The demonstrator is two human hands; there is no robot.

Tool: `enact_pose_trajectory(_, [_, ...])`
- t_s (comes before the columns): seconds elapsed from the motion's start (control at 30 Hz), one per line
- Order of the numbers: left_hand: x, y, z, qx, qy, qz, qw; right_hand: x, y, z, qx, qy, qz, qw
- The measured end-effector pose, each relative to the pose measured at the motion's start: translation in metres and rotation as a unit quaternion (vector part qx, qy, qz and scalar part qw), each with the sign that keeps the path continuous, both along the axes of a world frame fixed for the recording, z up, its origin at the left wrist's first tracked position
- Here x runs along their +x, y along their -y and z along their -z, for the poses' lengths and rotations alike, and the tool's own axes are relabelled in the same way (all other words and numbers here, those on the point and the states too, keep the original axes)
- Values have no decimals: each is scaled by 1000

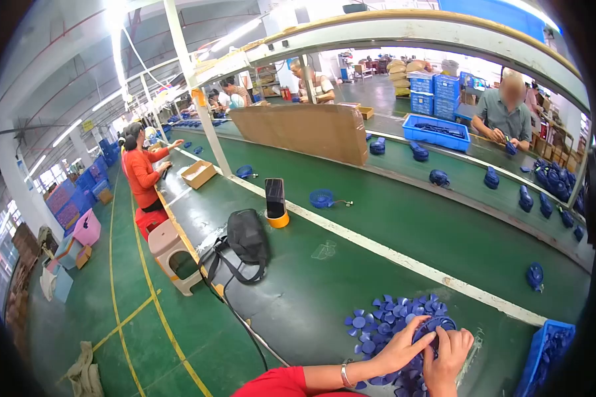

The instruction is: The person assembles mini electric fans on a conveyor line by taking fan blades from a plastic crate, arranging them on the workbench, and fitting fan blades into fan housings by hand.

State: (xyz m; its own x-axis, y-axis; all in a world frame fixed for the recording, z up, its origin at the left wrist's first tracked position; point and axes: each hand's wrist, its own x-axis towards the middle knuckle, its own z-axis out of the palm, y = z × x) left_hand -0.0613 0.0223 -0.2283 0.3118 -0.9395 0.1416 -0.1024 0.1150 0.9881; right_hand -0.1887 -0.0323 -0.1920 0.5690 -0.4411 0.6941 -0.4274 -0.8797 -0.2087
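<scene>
The left hand (404,345) has its fingers and thumb clamped on the left side of a round blue frame (437,324); the right hand (449,357) grips the same frame from its right side, so the frame sits between the two hands; directly under and to the left of the hands, small blue fan blades (358,322) lie in a loose pile on the dark desk (298,311); just right of the right hand stands a blue bin (543,357) holding more blue parts; well ahead and left of the left hand lie a black bag (248,238) and, beyond it, a phone (275,191) upright in a yellow holder (278,220).
</scene>
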Motion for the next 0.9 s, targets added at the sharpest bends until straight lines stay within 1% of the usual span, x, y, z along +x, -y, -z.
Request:
enact_pose_trajectory(0.03, [0, 1, 3, 0, 7, -10, 1000, -3, 3, 1, -1, -12, -5, 1000])
enact_pose_trajectory(0.13, [1, 3, -3, 15, 24, -9, 1000, -1, -1, -4, -15, 41, 55, 998])
enact_pose_trajectory(0.17, [0, 3, -5, 9, -2, -14, 1000, -4, 0, -4, -22, 43, 90, 995])
enact_pose_trajectory(0.2, [1, 3, -1, -11, -9, -11, 1000, -4, 0, -5, 66, 75, 82, 992])
enact_pose_trajectory(0.27, [-1, 3, 2, -29, -44, 8, 999, 1, 0, -8, 239, 143, 66, 958])
enact_pose_trajectory(0.3, [-1, 3, 0, -14, -42, 19, 999, -4, 11, -1, 304, 121, 25, 945])
enact_pose_trajectory(0.37, [1, 1, -6, 16, -37, 43, 998, -9, 13, 5, 413, 112, 32, 903])
enact_pose_trajectory(0.4, [1, 0, -6, 16, -20, 36, 999, -12, 12, 5, 467, 107, 39, 877])
enact_pose_trajectory(0.43, [2, -1, -5, 15, -3, 31, 999, -13, 13, 14, 460, 124, 32, 879])
enact_pose_trajectory(0.47, [2, -2, -5, 16, 12, 30, 999, -15, 12, 21, 461, 116, 33, 879])
enact_pose_trajectory(0.5, [2, -2, -4, 10, -4, 26, 1000, -15, 9, 28, 428, 112, 45, 896])
enact_pose_trajectory(0.53, [1, -1, -3, 11, 13, 2, 1000, -14, 5, 34, 394, 109, 56, 911])
enact_pose_trajectory(0.57, [2, -1, -6, 29, 10, 1, 1000, -11, 3, 32, 385, 107, 69, 914])
enact_pose_trajectory(0.6, [2, 1, -10, 44, 10, -3, 999, -9, 2, 36, 326, 98, 82, 936])
enact_pose_trajectory(0.63, [0, 5, -1, 9, 43, -28, 999, -7, 1, 33, 312, 90, 99, 941])
enact_pose_trajectory(0.67, [1, 8, -1, 21, 54, -15, 998, -4, 4, 29, 297, 82, 114, 945])
enact_pose_trajectory(0.73, [0, 18, -15, 11, 82, -16, 996, -6, 21, 22, 363, 83, 115, 921])
enact_pose_trajectory(0.77, [4, 27, -12, -45, 100, 6, 994, -7, 33, 13, 419, 92, 119, 895])
enact_pose_trajectory(0.8, [7, 34, -13, -58, 103, 12, 993, -11, 51, 18, 408, 128, 123, 896])
enact_pose_trajectory(0.83, [14, 39, -20, -73, 4, 32, 997, -15, 72, 22, 415, 205, 78, 883])
enact_pose_trajectory(0.87, [28, 39, -30, -68, 41, 21, 997, -29, 84, 18, 530, 291, 74, 793])
enact_pose_trajectory(0.9, [44, 39, -43, -37, 60, 19, 997, -43, 97, 21, 534, 333, 86, 772])
